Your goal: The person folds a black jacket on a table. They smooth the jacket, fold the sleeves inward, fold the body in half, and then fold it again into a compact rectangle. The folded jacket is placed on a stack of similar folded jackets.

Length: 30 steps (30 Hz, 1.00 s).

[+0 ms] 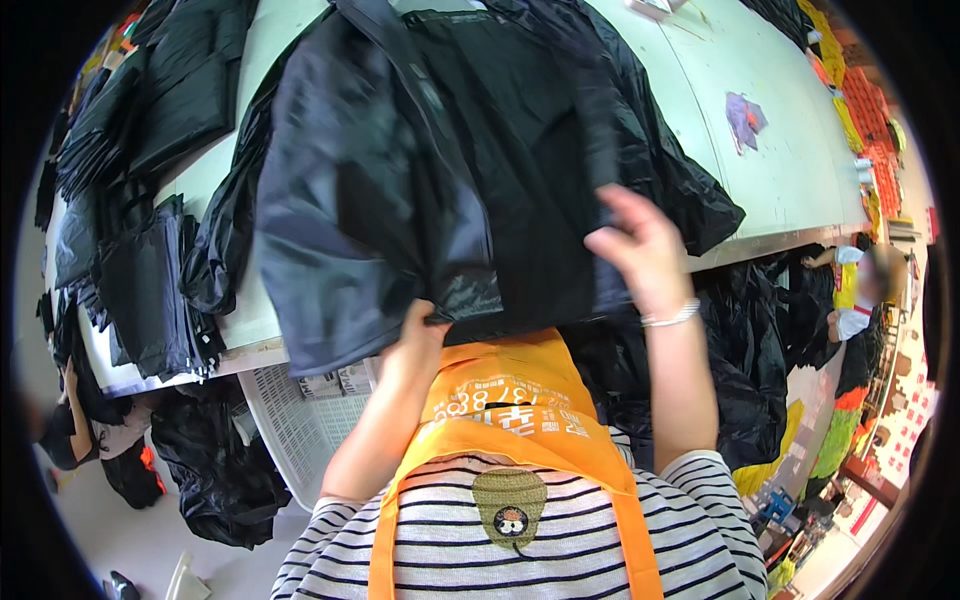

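Note:
A black jacket (350, 210) lies spread open on the pale table in front of me, its dark lining (510, 150) facing up. Its sleeves reach out to both sides, and the near hem hangs over the table's front edge against my orange apron (510, 390). My left hand (415, 345) is closed on the jacket's lower front edge near the zipper side. Over the right front panel, my right hand (640, 245) is raised with thumb and fingers apart, slightly smeared by motion. It holds nothing that I can see.
Stacks of folded black garments (150, 110) cover the table's left side. A purple scrap (744, 122) lies on the tabletop (800, 180) at right. Below the edge are a white plastic crate (290, 430) and heaps of black cloth (740, 370). Other people are at far left and right.

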### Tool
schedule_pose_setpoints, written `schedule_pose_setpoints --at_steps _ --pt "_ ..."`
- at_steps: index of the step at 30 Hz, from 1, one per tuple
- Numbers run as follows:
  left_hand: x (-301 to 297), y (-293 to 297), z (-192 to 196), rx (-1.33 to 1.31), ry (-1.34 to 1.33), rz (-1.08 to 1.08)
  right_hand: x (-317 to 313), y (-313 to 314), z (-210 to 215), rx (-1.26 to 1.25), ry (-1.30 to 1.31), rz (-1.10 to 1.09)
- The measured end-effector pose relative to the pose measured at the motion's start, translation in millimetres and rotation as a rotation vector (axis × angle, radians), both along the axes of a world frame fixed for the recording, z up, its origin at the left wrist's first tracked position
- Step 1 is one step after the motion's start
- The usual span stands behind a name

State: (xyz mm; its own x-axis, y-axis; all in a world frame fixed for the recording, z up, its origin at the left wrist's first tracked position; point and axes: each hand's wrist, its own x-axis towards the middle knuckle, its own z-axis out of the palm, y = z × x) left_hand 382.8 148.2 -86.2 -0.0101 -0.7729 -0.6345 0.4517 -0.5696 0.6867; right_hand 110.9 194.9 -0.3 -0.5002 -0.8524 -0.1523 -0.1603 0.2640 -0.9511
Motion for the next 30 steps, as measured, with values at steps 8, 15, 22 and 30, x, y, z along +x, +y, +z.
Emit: schedule_pose_setpoints --at_steps 8,15,22,30 --pt "-30.2 22.1 -94.0 0.256 0.132 -0.088 102.2 46.4 -155.3 0.194 -0.481 0.036" --pt "-61.3 -10.0 -74.9 0.499 0.248 -0.546 93.5 48.7 -141.4 0.18 -0.555 0.114" --pt "-76.4 -7.4 -62.4 0.436 0.187 -0.667 71.1 74.1 -148.3 0.316 0.34 -0.178" --pt "-82.0 2.2 -62.2 0.184 0.005 -0.66 112.5 40.1 -124.8 0.178 0.704 0.125"
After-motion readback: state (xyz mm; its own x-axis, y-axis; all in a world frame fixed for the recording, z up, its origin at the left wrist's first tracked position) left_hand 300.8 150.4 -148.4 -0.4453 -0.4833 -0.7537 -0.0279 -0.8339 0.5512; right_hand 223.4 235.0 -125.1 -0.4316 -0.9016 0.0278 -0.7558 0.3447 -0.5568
